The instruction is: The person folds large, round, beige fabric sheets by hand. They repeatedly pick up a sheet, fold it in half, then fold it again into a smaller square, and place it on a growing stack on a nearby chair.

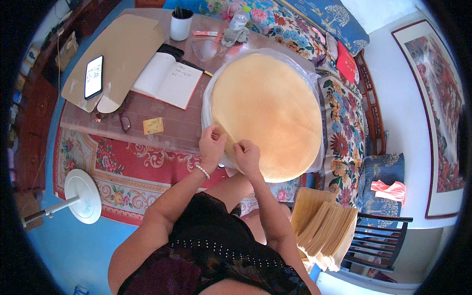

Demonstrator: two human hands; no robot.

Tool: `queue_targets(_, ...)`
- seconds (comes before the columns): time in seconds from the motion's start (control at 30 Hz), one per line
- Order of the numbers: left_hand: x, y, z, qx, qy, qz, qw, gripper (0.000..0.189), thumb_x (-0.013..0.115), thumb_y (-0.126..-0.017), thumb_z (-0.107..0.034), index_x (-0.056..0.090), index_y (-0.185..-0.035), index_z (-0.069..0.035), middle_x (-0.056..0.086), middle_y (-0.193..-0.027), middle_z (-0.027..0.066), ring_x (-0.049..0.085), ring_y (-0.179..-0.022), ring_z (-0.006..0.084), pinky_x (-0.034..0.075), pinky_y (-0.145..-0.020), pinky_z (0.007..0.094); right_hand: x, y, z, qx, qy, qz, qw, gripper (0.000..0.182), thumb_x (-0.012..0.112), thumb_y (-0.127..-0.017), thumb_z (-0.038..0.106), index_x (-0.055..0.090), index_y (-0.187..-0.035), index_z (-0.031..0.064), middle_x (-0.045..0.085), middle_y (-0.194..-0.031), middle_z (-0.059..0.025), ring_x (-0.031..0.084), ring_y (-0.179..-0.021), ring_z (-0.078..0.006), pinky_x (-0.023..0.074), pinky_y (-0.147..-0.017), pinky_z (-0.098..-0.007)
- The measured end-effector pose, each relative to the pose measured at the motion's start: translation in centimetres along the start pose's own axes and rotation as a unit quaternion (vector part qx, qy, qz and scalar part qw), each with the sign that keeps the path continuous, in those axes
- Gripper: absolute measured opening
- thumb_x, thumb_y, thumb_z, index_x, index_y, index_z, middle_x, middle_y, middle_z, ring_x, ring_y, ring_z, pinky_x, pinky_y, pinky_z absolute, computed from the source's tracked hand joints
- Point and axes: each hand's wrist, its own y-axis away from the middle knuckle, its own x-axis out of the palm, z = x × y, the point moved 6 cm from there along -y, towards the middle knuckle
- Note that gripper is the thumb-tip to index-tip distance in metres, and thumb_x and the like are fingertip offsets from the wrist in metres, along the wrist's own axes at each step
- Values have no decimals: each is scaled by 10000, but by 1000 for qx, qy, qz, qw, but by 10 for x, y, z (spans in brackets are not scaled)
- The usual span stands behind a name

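A stack of large, thin, round golden-brown sheets, possibly flatbread, lies on translucent plastic on the table before me. At the lower left of the stack, my left hand pinches the edge of the top sheet between thumb and fingers. Just to its right, my right hand grips the same edge, which is slightly lifted or folded there. A beaded bracelet is around my left wrist. On a chair at my right stands a pile of folded thin sheets of similar colour.
The table holds an open notebook, a pen, a phone on cardboard, glasses, a yellow packet, a white cup and a bottle. A round-based stand is at the left.
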Motion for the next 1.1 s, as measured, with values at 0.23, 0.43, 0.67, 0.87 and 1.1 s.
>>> queue_targets(0.23,4,-10,-3,-63,-10,56,996,218,710,-689,-154,610,-802,3,599,-670,44,536,-587,119,463,-560,284,6,-8,-32,125,-162,40,978,183,611,-771,154,621,-704,-16,583,-579,-120,547,-523,-173,429,-509,-332)
queue_targets(0.43,15,-12,21,-133,44,77,987,149,675,-682,-117,602,-694,13,584,-616,31,514,-572,93,441,-533,274,-4,-13,-23,177,-179,74,965,193,610,-785,155,621,-707,-21,564,-561,-75,520,-527,-124,419,-499,-299)
queue_targets(0.67,0,-5,16,-126,24,47,991,128,659,-686,-100,598,-700,12,584,-612,35,514,-564,97,445,-536,271,-15,-22,-39,98,-59,-36,993,184,604,-774,149,598,-683,-10,578,-596,-138,561,-542,-249,438,-537,-355)
queue_targets(0.87,-4,-9,2,-24,-79,52,995,194,656,-681,-92,583,-835,0,582,-833,98,559,-798,209,451,-703,320,-18,-23,0,3,121,-35,992,129,590,-768,152,591,-718,33,585,-700,-154,585,-649,-344,462,-584,-422)
queue_targets(1.1,5,1,-41,330,-271,73,901,309,601,-682,-96,548,-979,-29,494,-1119,137,419,-1136,332,325,-932,443,-16,-31,8,5,154,38,987,109,576,-770,158,602,-753,53,606,-755,-163,591,-686,-358,471,-616,-445)
